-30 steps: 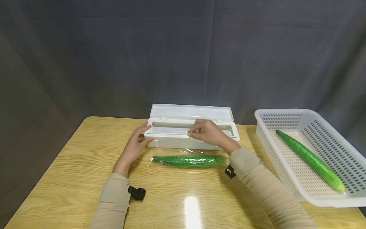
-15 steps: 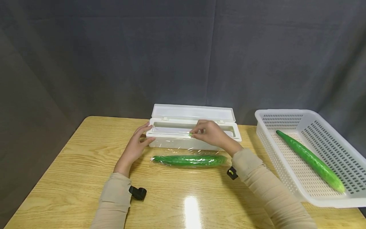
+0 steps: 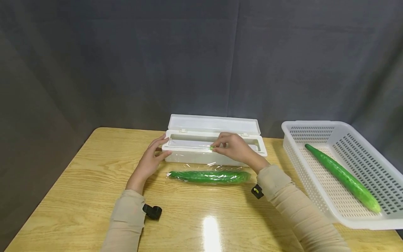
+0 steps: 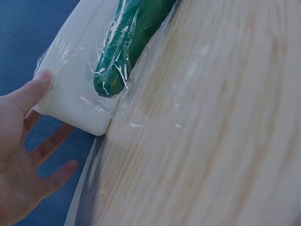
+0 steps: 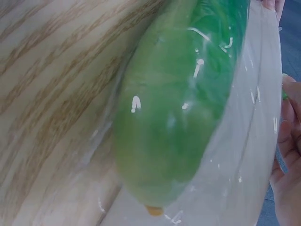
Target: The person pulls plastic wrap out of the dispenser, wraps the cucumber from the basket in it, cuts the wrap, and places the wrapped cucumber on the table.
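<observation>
Fingertips of the right hand pinch a small green slider tab on the front rail of a long white plastic cling-film dispenser box, while the left hand steadies the box's left end, thumb against its front face and fingers spread loosely around the corner. The box sits near the far edge of a glossy, light wood-grain table, its hinged lid standing open behind it.

Thin transparent cling film runs down from the box's front rail to a long dark-green cucumber lying on the table just in front of the box. The film is crinkled and shiny where it drapes over the cucumber. In the left wrist view its wrinkles cling round the cucumber's blunt tip; the right wrist view shows the other end blurred under the film.

The step in hand looks to be cutting the sheet free, with the tab about midway along the rail. Finishing the cut likely calls for an even slide along the rail while the left hand keeps the light box from shifting.

At right, a white perforated plastic basket holds a second, glossy cucumber lying diagonally, well apart from the hands.
</observation>
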Motion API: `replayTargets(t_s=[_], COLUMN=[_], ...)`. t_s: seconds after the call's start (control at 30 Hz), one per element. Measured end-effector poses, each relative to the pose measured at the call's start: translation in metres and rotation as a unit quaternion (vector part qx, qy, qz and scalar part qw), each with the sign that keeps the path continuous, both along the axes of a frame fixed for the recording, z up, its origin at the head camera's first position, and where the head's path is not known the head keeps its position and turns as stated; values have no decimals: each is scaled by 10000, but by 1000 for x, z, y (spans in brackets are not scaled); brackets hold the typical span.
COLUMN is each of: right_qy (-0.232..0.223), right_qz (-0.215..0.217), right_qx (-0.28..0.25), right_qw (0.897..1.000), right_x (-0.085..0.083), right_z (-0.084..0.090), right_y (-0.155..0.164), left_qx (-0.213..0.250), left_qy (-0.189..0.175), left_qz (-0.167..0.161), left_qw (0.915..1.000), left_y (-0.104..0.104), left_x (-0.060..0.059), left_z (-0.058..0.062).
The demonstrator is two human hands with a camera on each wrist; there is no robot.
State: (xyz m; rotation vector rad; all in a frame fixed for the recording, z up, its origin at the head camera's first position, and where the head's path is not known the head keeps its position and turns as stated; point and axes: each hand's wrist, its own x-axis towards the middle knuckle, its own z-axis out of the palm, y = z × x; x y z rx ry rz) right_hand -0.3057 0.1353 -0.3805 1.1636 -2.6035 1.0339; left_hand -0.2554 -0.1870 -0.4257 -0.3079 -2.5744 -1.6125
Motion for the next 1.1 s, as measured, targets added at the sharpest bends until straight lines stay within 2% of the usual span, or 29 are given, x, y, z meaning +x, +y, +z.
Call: replayTargets(t_s=[0.67,1.1], right_qy=[-25,-25], right_qz=[-162,-235], right_qx=[-241,-345], right_qw=[9996,9991], right_x=[2,4], right_z=[-4,-11], right_y=[11,7], left_qx=[-38,-272], left_qy=[52,12], left_qz=[-50,-23], left_qw=[10000,9996], left_y=[5,2], left_x=[-5,-1], left_z=[2,-1])
